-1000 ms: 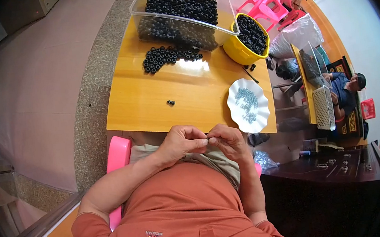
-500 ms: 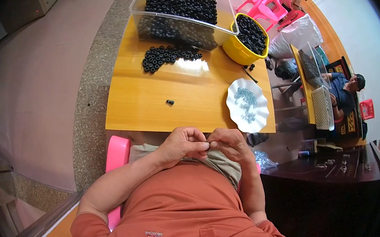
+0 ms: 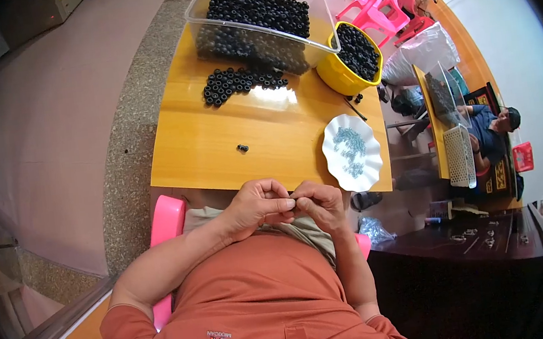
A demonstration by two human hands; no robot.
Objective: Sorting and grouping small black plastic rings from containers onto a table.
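My left hand (image 3: 258, 204) and my right hand (image 3: 320, 203) meet above my lap, just off the table's near edge. Both are closed, thumbs and forefingers pinched together at one spot. Whatever sits between the fingertips is mostly hidden; only a small dark bit shows there. Ahead on the table lies one small black piece (image 3: 243, 148). To the right stands a white scalloped plate (image 3: 372, 167) with many tiny clear bluish pieces (image 3: 350, 144) on it. Farther off, a loose group of small black rings (image 3: 228, 84) is spread on the wood.
A clear plastic bin (image 3: 263, 25) full of black rings stands at the table's far end, beside a yellow tub (image 3: 339, 77) of similar parts. A thin dark stick (image 3: 356, 109) lies near the plate. At right, another person (image 3: 489, 133) sits by a white basket (image 3: 460, 156).
My fingertips have shifted slightly, with the right hand moving a little left and up. Both hands stay pinched together. The things on the table have not moved.
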